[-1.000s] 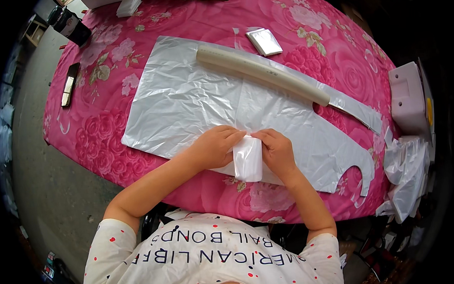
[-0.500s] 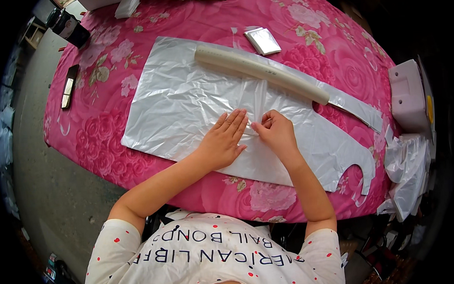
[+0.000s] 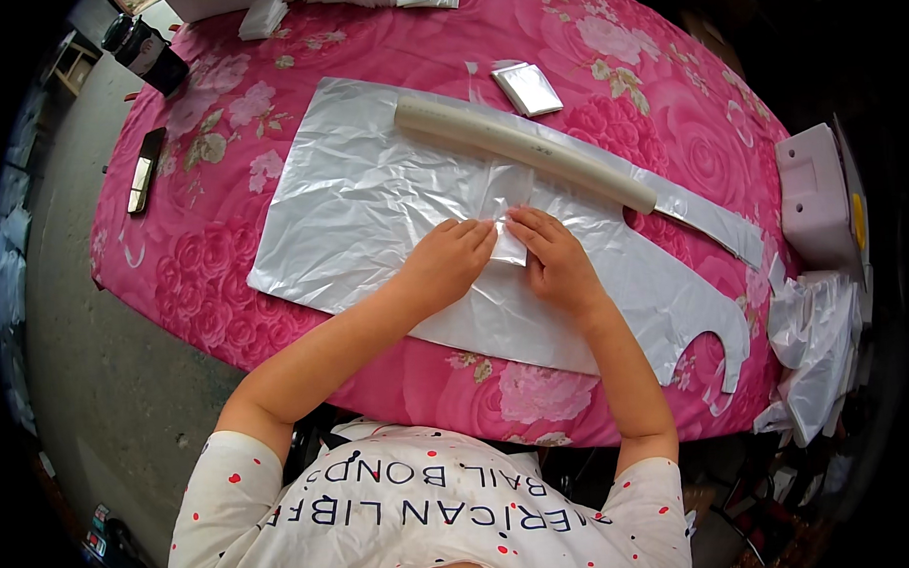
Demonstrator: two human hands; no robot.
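Observation:
A white plastic bag with cut-out handles (image 3: 352,202), perhaps a stack of them, lies flat and wrinkled before me. On top of it, a small clear plastic bag (image 3: 510,246), partly folded, sits between my hands. My left hand (image 3: 446,262) has its fingers bent and pressed together on the left edge of that small bag. The fingers of my right hand (image 3: 559,265) are curled, tips at its right edge, the thumb tucked below. A long beige tube (image 3: 520,147) rests across the far side of the white bag, just beyond my hands.
A pack of folded clear bags (image 3: 528,89) lies past the tube. At the left are a phone (image 3: 146,173) and a dark cup (image 3: 146,56). On the right stand a pink box (image 3: 812,196) and a pile of crumpled bags (image 3: 817,341). A pink floral cloth (image 3: 211,323) covers the table.
My left hand has gone from lying flat to bent fingers. My right hand has turned from a pinch to curled fingers by the small bag, whose folded part now shows between my hands.

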